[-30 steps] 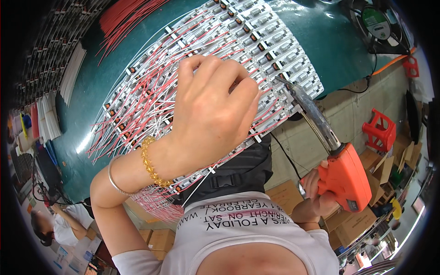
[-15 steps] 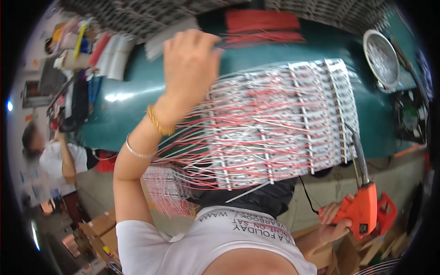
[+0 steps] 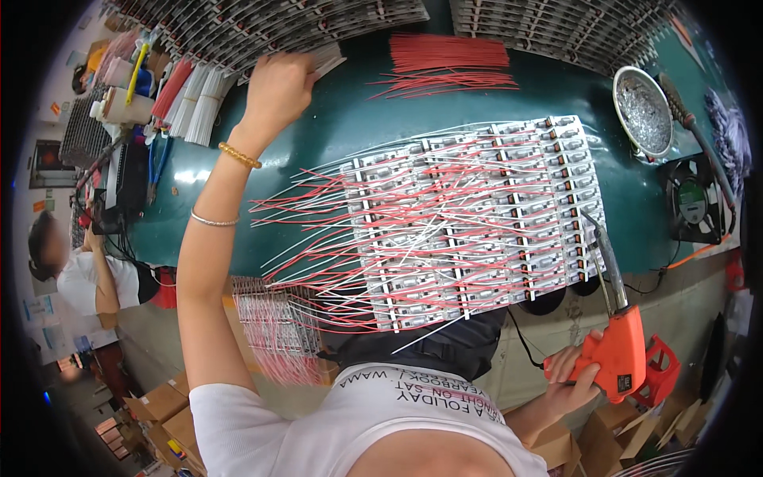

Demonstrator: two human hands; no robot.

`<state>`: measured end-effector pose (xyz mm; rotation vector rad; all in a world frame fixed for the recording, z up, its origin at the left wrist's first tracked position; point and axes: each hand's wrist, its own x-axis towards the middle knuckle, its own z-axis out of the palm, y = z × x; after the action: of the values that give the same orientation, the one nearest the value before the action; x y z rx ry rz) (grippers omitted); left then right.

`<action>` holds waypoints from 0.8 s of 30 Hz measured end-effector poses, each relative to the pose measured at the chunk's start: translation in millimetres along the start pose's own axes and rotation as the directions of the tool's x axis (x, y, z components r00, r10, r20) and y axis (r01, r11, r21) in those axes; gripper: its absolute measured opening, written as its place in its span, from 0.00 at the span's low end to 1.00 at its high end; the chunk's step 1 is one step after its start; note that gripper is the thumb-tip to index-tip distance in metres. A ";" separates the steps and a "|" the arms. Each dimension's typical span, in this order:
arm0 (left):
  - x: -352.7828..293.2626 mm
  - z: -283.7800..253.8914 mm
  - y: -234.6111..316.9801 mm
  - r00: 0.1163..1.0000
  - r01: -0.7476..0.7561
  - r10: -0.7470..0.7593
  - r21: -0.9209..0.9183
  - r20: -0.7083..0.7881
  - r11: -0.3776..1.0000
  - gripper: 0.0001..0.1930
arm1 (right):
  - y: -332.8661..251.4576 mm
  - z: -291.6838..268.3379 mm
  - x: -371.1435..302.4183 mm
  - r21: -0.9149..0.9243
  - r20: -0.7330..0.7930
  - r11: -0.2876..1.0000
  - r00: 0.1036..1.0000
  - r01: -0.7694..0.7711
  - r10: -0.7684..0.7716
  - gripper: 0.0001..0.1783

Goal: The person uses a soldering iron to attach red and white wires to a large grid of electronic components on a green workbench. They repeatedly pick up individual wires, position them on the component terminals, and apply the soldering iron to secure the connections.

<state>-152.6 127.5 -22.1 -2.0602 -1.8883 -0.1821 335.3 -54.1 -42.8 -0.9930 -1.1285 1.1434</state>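
My right hand point(image 3: 571, 380) grips an orange soldering gun point(image 3: 624, 358) by its handle. The gun's metal tip and feed tube point up at the right edge of a panel of small white circuit boards point(image 3: 548, 230). Red and white wires point(image 3: 306, 219) spread over these boards and stick out past their left side. Farther off, my left hand point(image 3: 280, 86) rests on a pile of white wires point(image 3: 327, 60) at the table's far side. Its fingers are curled down, and their tips are hidden, so any wire in them cannot be made out.
Red wires point(image 3: 449, 56) lie on the green table point(image 3: 262, 175). Stacked board panels point(image 3: 556, 24) line the back. At right are a metal bowl point(image 3: 642, 111) and a black fan point(image 3: 693, 203). Wired boards point(image 3: 274, 318) hang below the near edge. A co-worker point(image 3: 91, 278) sits at left.
My left hand has moved left and slightly down, from above the table onto the white wires. The soldering gun stays in my right hand, near the panel's right edge.
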 end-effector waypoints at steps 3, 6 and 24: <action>-3.2 -3.0 -0.6 0.988 0.089 -0.098 -0.077 -0.123 0.993 0.06 | 0.7 0.1 -3.0 0.032 -0.040 0.999 0.999 -0.027 0.029 0.30; -2.0 -28.5 28.1 0.937 0.279 -0.346 -0.498 -0.044 0.821 0.07 | -0.3 0.0 -2.3 -0.007 -0.041 1.000 0.999 -0.002 0.001 0.31; -31.2 -56.9 257.6 0.948 -0.157 0.315 -0.803 0.040 0.575 0.06 | -6.8 -11.6 -39.9 -0.085 -0.207 0.988 0.972 -0.131 0.112 0.48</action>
<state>105.4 63.9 -20.4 -2.9776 -1.7530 -0.9631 345.8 -94.9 -44.2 -1.2400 -0.9789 1.0650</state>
